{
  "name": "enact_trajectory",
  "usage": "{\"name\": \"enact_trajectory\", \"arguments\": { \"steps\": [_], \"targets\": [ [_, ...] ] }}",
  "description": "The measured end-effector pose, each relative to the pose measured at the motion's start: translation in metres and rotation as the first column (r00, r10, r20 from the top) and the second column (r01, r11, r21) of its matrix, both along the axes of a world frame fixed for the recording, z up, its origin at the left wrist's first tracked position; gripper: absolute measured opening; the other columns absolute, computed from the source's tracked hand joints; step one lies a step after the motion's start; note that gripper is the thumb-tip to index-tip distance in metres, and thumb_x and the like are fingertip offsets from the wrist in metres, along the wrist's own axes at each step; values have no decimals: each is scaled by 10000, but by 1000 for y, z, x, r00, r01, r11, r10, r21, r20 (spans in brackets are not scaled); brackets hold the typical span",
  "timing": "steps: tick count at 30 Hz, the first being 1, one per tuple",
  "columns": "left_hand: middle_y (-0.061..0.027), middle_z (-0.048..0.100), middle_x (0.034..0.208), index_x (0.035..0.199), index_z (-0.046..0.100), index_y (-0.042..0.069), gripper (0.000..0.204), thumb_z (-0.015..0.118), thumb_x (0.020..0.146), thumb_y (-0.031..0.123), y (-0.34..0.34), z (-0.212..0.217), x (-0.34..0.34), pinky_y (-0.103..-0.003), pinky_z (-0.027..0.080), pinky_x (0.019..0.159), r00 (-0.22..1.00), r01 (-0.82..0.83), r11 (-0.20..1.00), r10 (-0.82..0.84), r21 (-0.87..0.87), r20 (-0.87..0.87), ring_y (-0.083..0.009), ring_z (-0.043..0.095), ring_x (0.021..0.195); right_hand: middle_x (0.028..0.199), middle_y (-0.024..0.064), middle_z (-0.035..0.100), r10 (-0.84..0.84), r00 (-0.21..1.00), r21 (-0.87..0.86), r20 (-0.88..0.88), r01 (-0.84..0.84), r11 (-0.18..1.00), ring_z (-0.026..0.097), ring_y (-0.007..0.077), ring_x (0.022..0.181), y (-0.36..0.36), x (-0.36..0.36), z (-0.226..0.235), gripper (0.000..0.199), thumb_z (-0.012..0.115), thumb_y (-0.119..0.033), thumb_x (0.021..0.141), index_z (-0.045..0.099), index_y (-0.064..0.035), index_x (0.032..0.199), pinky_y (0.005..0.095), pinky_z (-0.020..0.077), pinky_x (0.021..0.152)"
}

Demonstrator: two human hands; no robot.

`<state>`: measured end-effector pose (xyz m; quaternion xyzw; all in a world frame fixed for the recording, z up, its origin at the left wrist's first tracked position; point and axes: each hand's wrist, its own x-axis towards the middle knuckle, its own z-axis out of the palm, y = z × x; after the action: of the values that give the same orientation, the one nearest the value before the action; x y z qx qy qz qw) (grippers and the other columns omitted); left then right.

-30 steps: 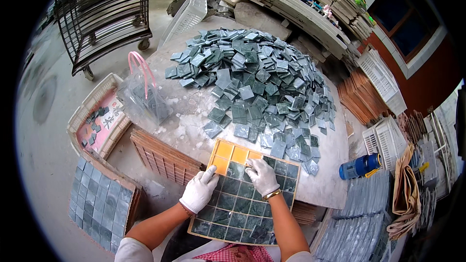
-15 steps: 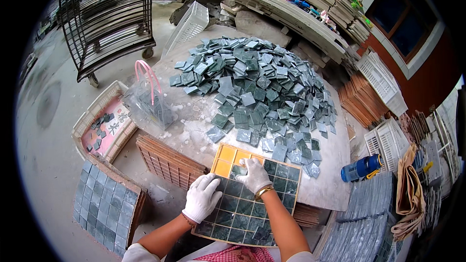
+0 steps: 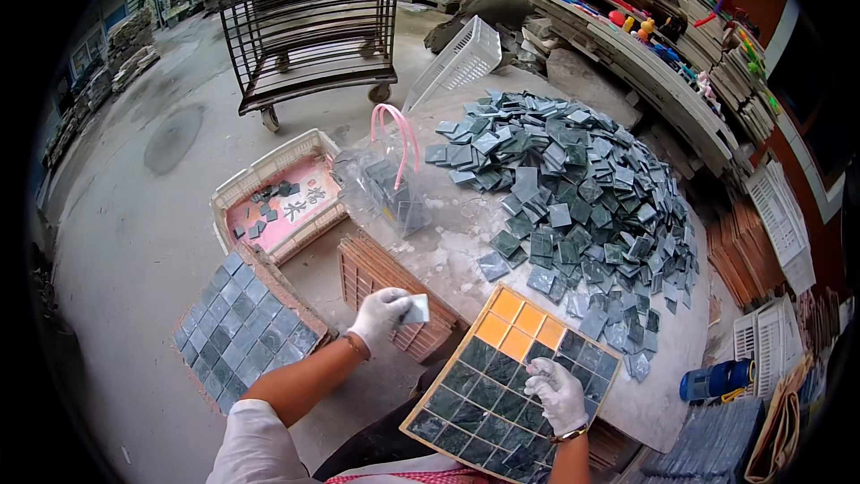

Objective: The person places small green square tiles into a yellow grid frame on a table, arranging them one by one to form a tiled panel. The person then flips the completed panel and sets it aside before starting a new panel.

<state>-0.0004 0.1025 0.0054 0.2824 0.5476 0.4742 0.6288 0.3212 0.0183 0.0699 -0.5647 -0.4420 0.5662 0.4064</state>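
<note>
Your left hand [image 3: 380, 315] pinches a tile [image 3: 417, 308] edgewise, likely to bare its face; your right hand [image 3: 557, 396], grip unclear, overhangs the gridded tray [image 3: 515, 343].

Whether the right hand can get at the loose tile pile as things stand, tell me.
Probably yes: the right hand is at the grid tray, and the nearest tiles of the loose tile pile lie past its far edge. Nothing seems to stand between them.
</note>
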Motion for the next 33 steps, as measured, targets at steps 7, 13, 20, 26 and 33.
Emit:
{"name": "enact_trajectory", "arguments": {
  "steps": [7,13,20,26,33],
  "targets": [
    [-67,595,942,1137,483,47,248,528,928,172,69,22,-179,-279,526,730,680,-676,735,598,47,425,-181,610,832,955,68,643,-26,990,-30,137,30,999,612,102,793,52,20,-5,270,600,-110,879,599,26,1112,246,525,692],
    [-58,622,937,1111,563,-10,254,551,898,128,50,25,-37,-258,505,706,987,-45,942,93,333,-130,-134,610,808,1136,137,593,-101,442,245,891,-282,928,604,319,985,161,-1,-25,460,716,-235,748,569,-83,1157,399,488,845],
    [-160,609,1030,1056,555,13,459,719,741,305,114,34,108,-401,487,803,465,510,774,118,374,-878,-306,605,936,1115,140,609,95,184,20,978,-537,843,590,313,1017,200,22,-21,457,710,-271,754,580,-80,1148,385,476,859],
    [-147,588,1025,1014,546,40,498,767,660,312,157,23,141,-409,467,839,172,500,843,129,199,-977,-318,561,997,982,92,652,-26,831,160,556,-77,984,608,177,655,170,29,-7,280,592,-117,858,576,-33,1125,265,481,568],
    [-173,579,1053,1141,539,21,527,730,682,195,134,23,106,-402,469,861,617,620,645,-47,448,-786,-348,565,1001,925,67,664,282,867,-136,410,-247,959,594,145,656,115,22,-9,242,586,-121,866,610,-18,1084,276,476,599]
  ]
}}
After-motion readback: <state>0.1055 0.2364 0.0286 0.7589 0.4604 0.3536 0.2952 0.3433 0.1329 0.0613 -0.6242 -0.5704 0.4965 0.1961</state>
